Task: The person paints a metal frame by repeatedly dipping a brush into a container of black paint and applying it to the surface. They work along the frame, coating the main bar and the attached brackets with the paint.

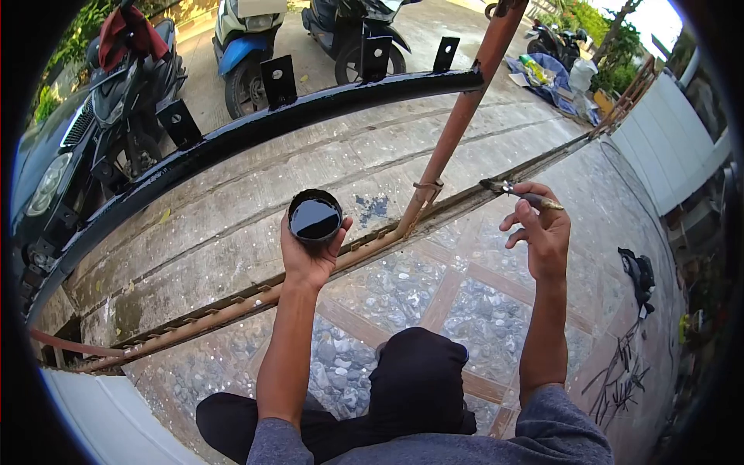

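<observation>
My left hand (310, 260) is wrapped round a small round cup of black paint (315, 217), held up with its mouth facing me. Dark, glossy liquid fills much of it. Between the thumb and fingers of my right hand (542, 232) is a paintbrush (531, 198), its dark bristles pointing left. The brush is apart from the cup and from the metal frame. Ahead of both hands runs a black-painted metal bar (310, 108), wet-looking and shiny, with several upright black tabs along it. A reddish-brown post (457, 132) joins the bar's right end.
A rusty bottom rail (256, 301) crosses the ground before my knees. Several motorbikes (248, 54) and a car (50, 182) stand beyond the bar. Pebble-patterned tiles (496, 310) lie under me. White panels (666, 143) are at the right, with dark twigs (616, 380) on the floor.
</observation>
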A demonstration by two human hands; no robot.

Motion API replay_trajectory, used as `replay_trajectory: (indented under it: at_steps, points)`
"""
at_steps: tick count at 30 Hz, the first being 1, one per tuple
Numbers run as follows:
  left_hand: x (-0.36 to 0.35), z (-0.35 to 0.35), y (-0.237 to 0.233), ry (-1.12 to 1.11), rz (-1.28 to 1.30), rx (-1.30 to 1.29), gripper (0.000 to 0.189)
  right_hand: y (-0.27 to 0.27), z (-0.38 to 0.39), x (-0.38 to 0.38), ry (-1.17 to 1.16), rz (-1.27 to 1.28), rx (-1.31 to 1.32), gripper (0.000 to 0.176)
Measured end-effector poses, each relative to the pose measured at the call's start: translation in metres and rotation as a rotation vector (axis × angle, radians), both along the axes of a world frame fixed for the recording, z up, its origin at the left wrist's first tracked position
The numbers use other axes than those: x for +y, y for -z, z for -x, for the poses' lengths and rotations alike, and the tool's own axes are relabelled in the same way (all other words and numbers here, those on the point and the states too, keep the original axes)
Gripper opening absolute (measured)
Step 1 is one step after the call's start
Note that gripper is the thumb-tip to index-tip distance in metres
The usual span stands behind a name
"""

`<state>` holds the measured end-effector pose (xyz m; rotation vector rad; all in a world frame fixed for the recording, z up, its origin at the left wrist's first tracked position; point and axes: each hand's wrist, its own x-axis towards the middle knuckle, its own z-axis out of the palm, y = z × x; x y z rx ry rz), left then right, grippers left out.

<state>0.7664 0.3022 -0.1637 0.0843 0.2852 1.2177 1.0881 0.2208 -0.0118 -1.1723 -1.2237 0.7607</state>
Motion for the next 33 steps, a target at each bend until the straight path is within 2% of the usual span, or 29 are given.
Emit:
replay_trajectory:
  at_steps: [2, 4, 9, 13, 16, 20, 23, 26, 27, 30, 33]
  points:
    - [0.002, -0.004, -0.006, -0.002, -0.001, 0.018, 0.057, -0.015, 0.001, 0.015, 0.153, -0.146, -0.171, 0.019]
    - [0.003, -0.008, -0.015, 0.001, -0.016, 0.026, 0.057, -0.038, 0.003, 0.028, 0.174, -0.237, -0.305, 0.017]
    - [0.003, -0.009, -0.029, 0.006, -0.031, 0.049, 0.059, -0.091, 0.009, 0.065, 0.185, -0.377, -0.645, 0.02]
    - [0.001, -0.009, -0.032, 0.0, -0.055, 0.043, 0.059, -0.12, 0.017, 0.095, 0.219, -0.337, -1.0, 0.024]
    - [-0.001, -0.009, -0.031, 0.007, -0.072, 0.047, 0.058, -0.122, 0.034, 0.116, 0.121, -0.523, -1.159, 0.024]
    - [-0.002, -0.008, -0.034, 0.012, -0.05, 0.041, 0.057, -0.122, 0.081, 0.127, -0.044, -0.462, -1.243, 0.024]
    - [-0.004, -0.01, -0.037, 0.012, -0.016, 0.06, 0.06, -0.129, 0.121, 0.116, -0.168, -0.495, -1.154, 0.028]
    - [-0.002, -0.011, -0.036, 0.005, -0.018, 0.074, 0.061, -0.132, 0.147, 0.111, -0.38, -0.409, -0.683, 0.031]
    - [-0.003, -0.011, -0.036, 0.002, -0.019, 0.076, 0.061, -0.154, 0.164, 0.09, -0.334, -0.092, -0.455, 0.021]
    - [-0.003, -0.013, -0.036, -0.009, -0.019, 0.097, 0.062, -0.123, 0.129, 0.137, -0.509, -0.296, -0.406, 0.035]
    - [-0.003, -0.011, -0.037, -0.008, -0.008, 0.113, 0.063, -0.119, 0.085, 0.147, -0.386, -0.091, -0.332, 0.031]
